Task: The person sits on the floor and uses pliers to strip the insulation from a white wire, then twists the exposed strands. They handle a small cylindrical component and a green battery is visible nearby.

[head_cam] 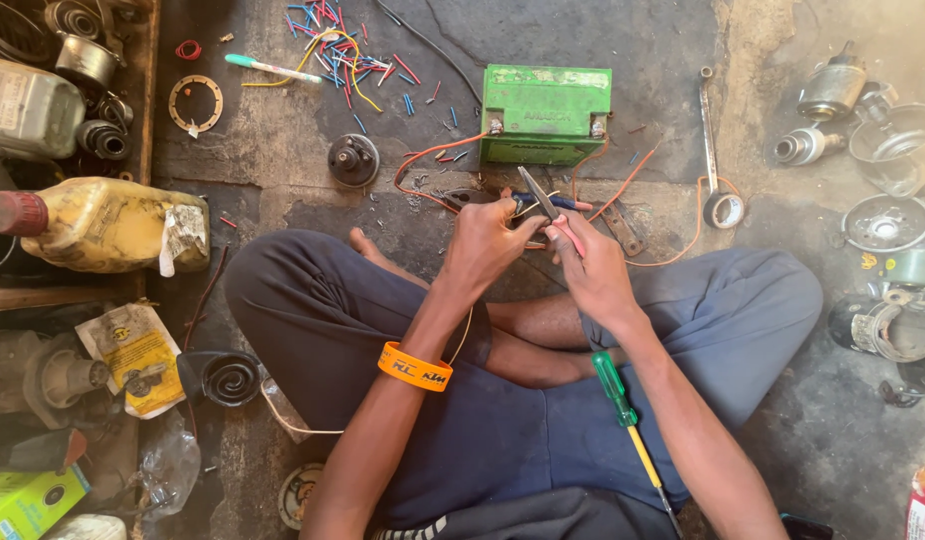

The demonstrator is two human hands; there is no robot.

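The green battery (545, 114) sits on the floor (283, 170) just beyond the person's crossed legs, its long side running left to right, with orange wires (428, 160) trailing from its terminals toward the hands. A likely hazard, as I judge it: bare wire ends or the metal tool could bridge the terminals and spark, since everything lies close together there.

The left hand (486, 243) has its fingers pinched together on a thin wire in front of the battery. The right hand (590, 262) has its grip clamped on the red handles of the pliers (539, 195). The pliers' long axis runs on a slant, with the dark jaws pointing up and to the left, away from the person and toward the battery. The jaws look nearly together at the wire; too hard a squeeze could cut the strands rather than the sleeve, or nip the left fingertips, which lie just beside the jaws.

A green-handled screwdriver (623, 415) rests across the lap, free to roll off.
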